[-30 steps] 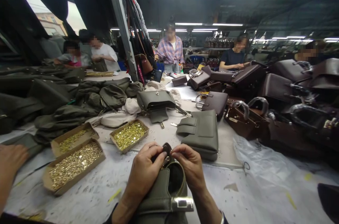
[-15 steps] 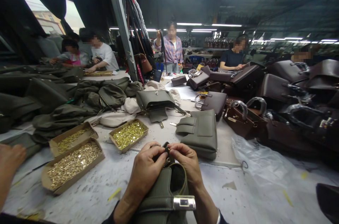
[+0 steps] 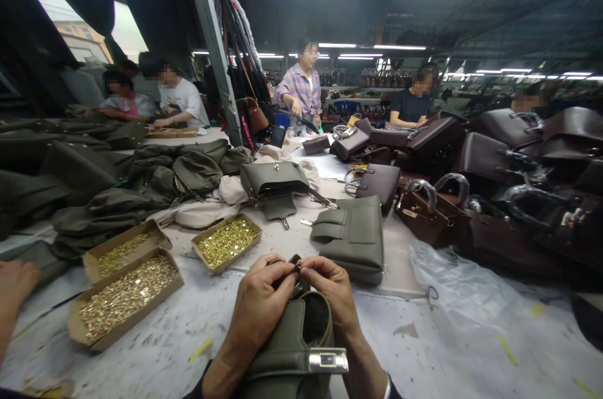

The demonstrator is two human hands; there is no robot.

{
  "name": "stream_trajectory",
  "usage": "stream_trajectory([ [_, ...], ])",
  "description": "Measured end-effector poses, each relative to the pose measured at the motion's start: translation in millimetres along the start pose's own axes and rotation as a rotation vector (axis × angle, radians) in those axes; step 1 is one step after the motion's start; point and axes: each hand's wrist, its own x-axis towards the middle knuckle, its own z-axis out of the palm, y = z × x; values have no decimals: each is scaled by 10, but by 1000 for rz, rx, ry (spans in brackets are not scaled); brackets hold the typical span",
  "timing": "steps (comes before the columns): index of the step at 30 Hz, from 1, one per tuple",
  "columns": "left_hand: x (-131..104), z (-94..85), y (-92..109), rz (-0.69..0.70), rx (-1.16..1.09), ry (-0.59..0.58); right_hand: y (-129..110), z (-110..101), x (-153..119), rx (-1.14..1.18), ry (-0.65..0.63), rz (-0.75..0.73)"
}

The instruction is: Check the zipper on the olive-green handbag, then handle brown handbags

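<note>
An olive green bag (image 3: 277, 342) with a gold metal clasp (image 3: 328, 360) and an open zipped mouth lies between my forearms at the bottom centre. My left hand (image 3: 261, 295) pinches a small dark strap piece (image 3: 295, 259) at the bag's upper end. Thumb and forefinger of my right hand (image 3: 332, 286) meet the same dark piece from the other side. The fingertips of both hands nearly touch, and the small part between them is too tiny to make out.
Cardboard trays of gold hardware (image 3: 127, 301) (image 3: 226, 240) stand left. Green bags (image 3: 353, 235) lie ahead, brown bags (image 3: 431, 213) at right, clear plastic (image 3: 471, 298) nearer. Another person's hand (image 3: 16, 283) is at the left edge; several people work behind.
The standing person in the checked shirt has lowered the raised arm and dark strap towards the table. The view has shifted slightly. My hands keep the same pinch.
</note>
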Motion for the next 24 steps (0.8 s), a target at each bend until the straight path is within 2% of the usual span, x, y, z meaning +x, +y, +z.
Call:
stream_trajectory([
  [8, -14, 47, -75, 3, 6, 7, -49, 24, -25, 9, 6, 0],
  [15, -14, 75, -111, 62, 30, 47, -27, 6, -33, 16, 13, -14],
  [24, -41, 93, -115, 274, 175, 124, 19, 2, -55, -20, 6, -74],
])
